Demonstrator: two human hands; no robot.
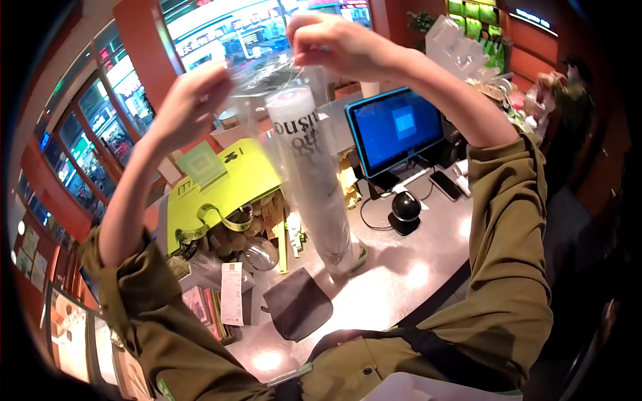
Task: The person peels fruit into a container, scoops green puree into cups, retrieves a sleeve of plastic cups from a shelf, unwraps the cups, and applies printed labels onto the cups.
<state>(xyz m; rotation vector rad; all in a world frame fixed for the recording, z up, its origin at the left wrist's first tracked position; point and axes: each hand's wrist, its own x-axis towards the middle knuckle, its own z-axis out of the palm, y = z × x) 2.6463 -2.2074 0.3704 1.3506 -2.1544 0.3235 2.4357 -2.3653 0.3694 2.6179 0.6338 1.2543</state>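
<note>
A tall stack of printed plastic cups [311,180] stands upright on the counter, leaning slightly, inside a clear plastic sleeve [267,77]. Black lettering shows near its top. Raised at the upper left, my left hand [196,103] is closed on one side of the sleeve's loose upper edge, its fingers slightly blurred. Higher up and to the right, my right hand [341,41] pinches the other side. Between the hands the film stretches above the top cup. The foot of the stack rests near a dark flat cloth or pouch [297,304].
Right of the stack are a lit tablet screen [396,130], a round black scanner [405,206] and a phone [446,186]. To the left lie a yellow-green bag [224,177], a patterned ribbon [200,227] and a paper receipt [231,291]. Another person [572,113] stands at the far right.
</note>
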